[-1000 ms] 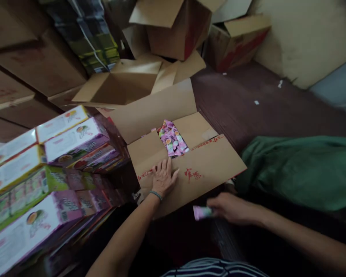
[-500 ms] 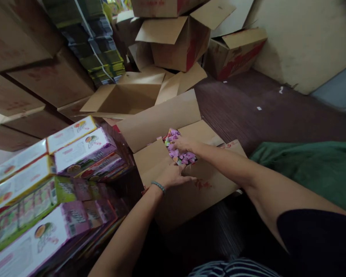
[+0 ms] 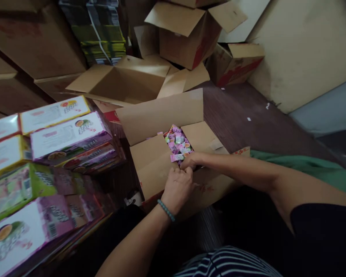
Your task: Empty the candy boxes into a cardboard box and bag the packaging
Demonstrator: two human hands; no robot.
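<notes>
A brown cardboard box (image 3: 161,115) stands on the floor before me with its flaps partly folded over. Through the gap show several small pink and purple sachets (image 3: 177,144). My right hand (image 3: 190,161) reaches across to the gap, fingers curled in a pinch on a pink sachet (image 3: 177,157) at the opening's near edge. My left hand (image 3: 177,188), with a beaded bracelet at the wrist, rests just below it on the near flap, its fingers curled against the right hand's fingers.
Stacks of white, purple and green printed cartons (image 3: 54,154) rise at my left. Open empty cardboard boxes (image 3: 127,80) lie behind, with more boxes (image 3: 190,34) piled at the wall. A green cloth (image 3: 305,165) lies at the right on the dark floor (image 3: 242,115).
My right hand came from the near floor with a pink packet, went into the box's gap, then drew back to its near edge. My left hand went from flat to curled.
</notes>
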